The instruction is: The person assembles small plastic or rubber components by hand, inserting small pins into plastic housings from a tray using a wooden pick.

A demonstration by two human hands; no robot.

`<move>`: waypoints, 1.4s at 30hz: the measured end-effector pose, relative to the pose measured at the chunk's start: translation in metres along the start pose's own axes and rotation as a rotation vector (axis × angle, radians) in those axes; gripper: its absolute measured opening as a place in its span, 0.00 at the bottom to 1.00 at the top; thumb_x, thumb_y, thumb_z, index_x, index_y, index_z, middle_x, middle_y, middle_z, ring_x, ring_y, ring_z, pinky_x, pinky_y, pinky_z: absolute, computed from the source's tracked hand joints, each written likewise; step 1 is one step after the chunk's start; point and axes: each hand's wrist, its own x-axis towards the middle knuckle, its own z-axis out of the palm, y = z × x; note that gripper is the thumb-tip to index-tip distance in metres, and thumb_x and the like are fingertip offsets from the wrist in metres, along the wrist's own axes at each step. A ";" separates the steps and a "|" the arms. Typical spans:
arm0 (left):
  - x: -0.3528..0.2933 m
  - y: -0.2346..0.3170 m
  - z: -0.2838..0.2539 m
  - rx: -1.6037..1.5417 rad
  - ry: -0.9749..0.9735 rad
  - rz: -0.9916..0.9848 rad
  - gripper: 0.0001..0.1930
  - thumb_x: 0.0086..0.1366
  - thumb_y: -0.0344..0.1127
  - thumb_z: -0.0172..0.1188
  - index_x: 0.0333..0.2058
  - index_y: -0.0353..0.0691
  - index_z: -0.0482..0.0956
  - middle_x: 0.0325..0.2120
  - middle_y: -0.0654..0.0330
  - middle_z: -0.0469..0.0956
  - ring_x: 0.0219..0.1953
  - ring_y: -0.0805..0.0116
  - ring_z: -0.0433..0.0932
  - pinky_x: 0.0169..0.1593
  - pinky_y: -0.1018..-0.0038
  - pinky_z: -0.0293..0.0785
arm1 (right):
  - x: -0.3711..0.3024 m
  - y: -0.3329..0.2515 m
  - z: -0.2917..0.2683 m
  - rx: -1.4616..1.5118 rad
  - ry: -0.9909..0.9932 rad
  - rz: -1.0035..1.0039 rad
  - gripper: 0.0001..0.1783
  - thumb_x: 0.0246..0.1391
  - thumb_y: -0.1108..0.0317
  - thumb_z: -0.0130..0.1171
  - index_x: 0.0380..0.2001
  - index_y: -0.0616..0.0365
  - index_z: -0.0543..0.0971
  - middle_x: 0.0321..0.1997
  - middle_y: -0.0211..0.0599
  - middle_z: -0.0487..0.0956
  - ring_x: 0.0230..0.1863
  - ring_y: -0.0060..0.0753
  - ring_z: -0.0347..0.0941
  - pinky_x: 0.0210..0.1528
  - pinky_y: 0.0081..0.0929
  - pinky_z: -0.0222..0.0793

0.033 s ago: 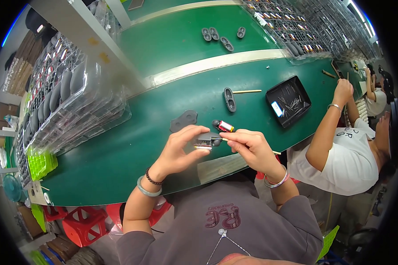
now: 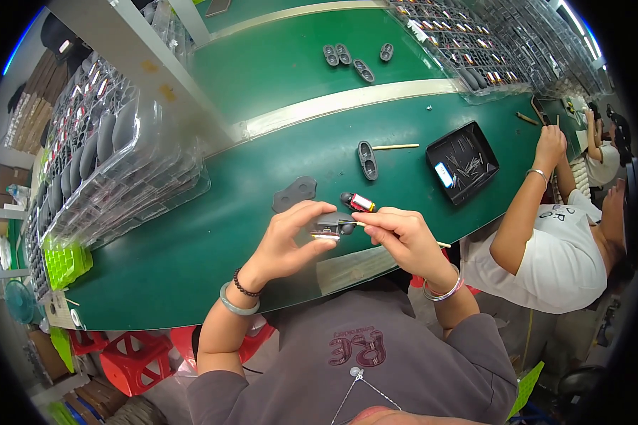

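Item: left fingers (image 2: 312, 211), curled around a dark grey casing (image 2: 331, 224), left of the black tray (image 2: 479, 185) and nearer the person.
Item: right fingers (image 2: 388, 219), pinched narrow on a slim pale stick (image 2: 361, 224), aimed at the casing's tray-side end.
Hazard: a slip of the stick, from so fine a pinch, could scratch the casing or disturb its inner parts.
Item: red-and-white module (image 2: 362, 203), loose, left of the tray and slightly nearer the person. Hazard: a turning knuckle could knock it away.
Item: flat grey plate (image 2: 294, 195), well left of the tray.
Item: two-welled grey shell (image 2: 368, 160), tray's left, on the green tabletop (image 2: 227, 205).
Item: thin metal pieces (image 2: 466, 167), inside the tray. Hazard: a bump from the co-worker's arm (image 2: 519, 216), right of the tray, might scatter them.
Obscured: the casing's far side, behind fingers; the stick's middle, inside the right hand. Whether its tip has entered the casing, I cannot quite tell from here.
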 end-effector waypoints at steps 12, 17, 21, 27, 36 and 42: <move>0.002 -0.002 0.003 0.087 -0.036 0.084 0.23 0.49 0.30 0.66 0.45 0.32 0.72 0.39 0.52 0.75 0.40 0.59 0.75 0.44 0.70 0.71 | -0.004 0.006 0.002 -0.077 -0.012 -0.011 0.12 0.52 0.78 0.55 0.41 0.63 0.78 0.22 0.38 0.75 0.21 0.26 0.71 0.24 0.21 0.65; 0.000 0.001 0.009 0.164 -0.058 0.115 0.23 0.49 0.30 0.66 0.45 0.32 0.71 0.40 0.51 0.74 0.40 0.56 0.76 0.44 0.69 0.73 | -0.006 0.010 0.007 -0.088 -0.025 -0.007 0.11 0.51 0.77 0.56 0.39 0.66 0.79 0.21 0.40 0.76 0.21 0.28 0.74 0.23 0.23 0.66; 0.000 0.003 0.011 0.240 -0.066 0.122 0.23 0.48 0.29 0.66 0.45 0.33 0.71 0.41 0.51 0.73 0.39 0.55 0.76 0.41 0.69 0.75 | -0.006 0.008 0.012 -0.188 -0.006 -0.036 0.10 0.50 0.76 0.58 0.37 0.68 0.78 0.22 0.41 0.77 0.21 0.33 0.74 0.23 0.24 0.67; -0.001 0.001 0.011 0.269 -0.040 0.117 0.23 0.48 0.29 0.67 0.45 0.32 0.72 0.39 0.50 0.75 0.39 0.55 0.75 0.42 0.69 0.73 | -0.004 0.006 0.015 -0.250 0.030 -0.057 0.11 0.49 0.76 0.59 0.37 0.68 0.78 0.24 0.41 0.76 0.23 0.34 0.74 0.24 0.25 0.67; 0.002 0.008 -0.002 0.151 -0.032 0.082 0.24 0.48 0.28 0.67 0.45 0.32 0.73 0.40 0.51 0.75 0.40 0.59 0.76 0.43 0.71 0.73 | -0.001 -0.008 0.003 -0.268 0.148 -0.208 0.12 0.41 0.80 0.63 0.34 0.61 0.80 0.26 0.37 0.75 0.24 0.32 0.73 0.25 0.24 0.68; 0.001 0.007 0.000 0.145 -0.034 0.087 0.24 0.48 0.28 0.67 0.45 0.32 0.73 0.40 0.51 0.75 0.41 0.59 0.76 0.44 0.71 0.72 | 0.000 -0.005 0.006 -0.357 0.153 -0.251 0.10 0.42 0.80 0.62 0.33 0.62 0.80 0.30 0.39 0.78 0.29 0.35 0.76 0.28 0.25 0.71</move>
